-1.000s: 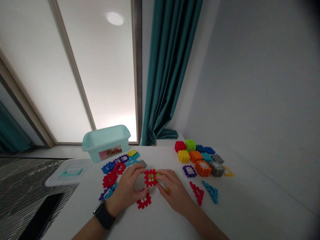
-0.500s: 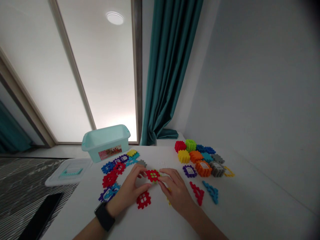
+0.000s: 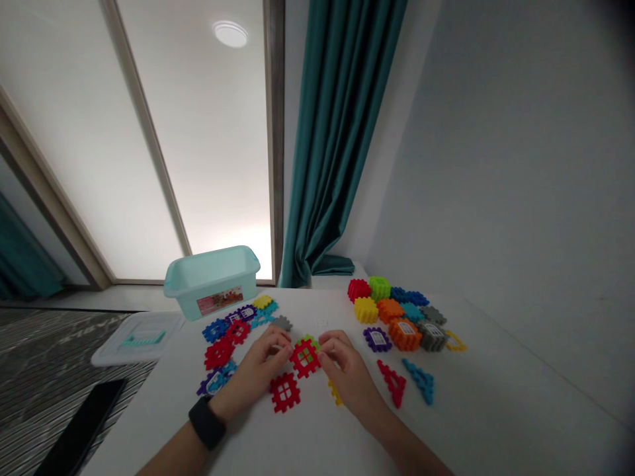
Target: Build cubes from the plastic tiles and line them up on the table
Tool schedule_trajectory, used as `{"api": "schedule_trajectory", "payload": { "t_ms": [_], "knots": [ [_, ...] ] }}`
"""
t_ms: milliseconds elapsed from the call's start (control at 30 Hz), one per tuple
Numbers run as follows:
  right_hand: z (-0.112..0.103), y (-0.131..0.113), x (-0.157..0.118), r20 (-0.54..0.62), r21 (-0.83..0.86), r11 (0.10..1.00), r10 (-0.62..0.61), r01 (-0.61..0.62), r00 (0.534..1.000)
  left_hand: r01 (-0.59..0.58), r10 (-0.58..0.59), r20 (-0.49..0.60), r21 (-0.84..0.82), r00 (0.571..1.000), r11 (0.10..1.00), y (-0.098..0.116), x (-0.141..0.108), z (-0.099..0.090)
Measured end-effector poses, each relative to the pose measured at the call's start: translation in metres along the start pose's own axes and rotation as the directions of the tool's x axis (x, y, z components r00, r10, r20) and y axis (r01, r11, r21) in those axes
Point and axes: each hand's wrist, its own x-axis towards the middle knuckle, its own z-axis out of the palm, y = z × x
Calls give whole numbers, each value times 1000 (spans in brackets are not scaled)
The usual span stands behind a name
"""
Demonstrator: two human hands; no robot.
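Observation:
Between my two hands a red window tile (image 3: 305, 357) is held tilted, with a green piece (image 3: 312, 342) showing behind it. My left hand (image 3: 268, 363) pinches its left side between thumb and fingers. The fingertips of my right hand (image 3: 346, 370) are closed on its right edge. Below my left hand another red window tile (image 3: 285, 393) lies flat on the white table (image 3: 307, 443). A yellow piece (image 3: 335, 393) is partly hidden under my right hand.
Interlocking pieces (image 3: 219, 354) lie on the left. Stacked tiles (image 3: 404, 334), a red triangle (image 3: 391, 383) and a blue triangle (image 3: 419, 381) are on the right. A mint bin (image 3: 211, 274) stands at the back left, near a clear lid (image 3: 136, 338).
The red tile and green piece have tipped up, so more of the red face shows. My left thumb has moved up and in to the tile's edge.

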Motion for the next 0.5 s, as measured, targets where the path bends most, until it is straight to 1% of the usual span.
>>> {"api": "schedule_trajectory", "payload": {
  "t_ms": [167, 267, 400, 500],
  "knots": [
    [0, 1, 1, 14, 30, 998, 48, -48, 999, 9, -9, 2, -26, 1000, 1000, -2, -1, 1],
    [0, 1, 1, 26, -2, 1000, 23, -23, 999, 17, -17, -4, -19, 1000, 1000, -2, -1, 1],
    [-2, 0, -1, 6, -144, 984, -104, 104, 995, -6, 6, -9, 22, 1000, 1000, 0, -1, -1],
    [-4, 3, -2, -29, -307, 927, -235, 215, 972, -36, 37, -9, 86, 999, 996, 2, -2, -1]
  ]
}}
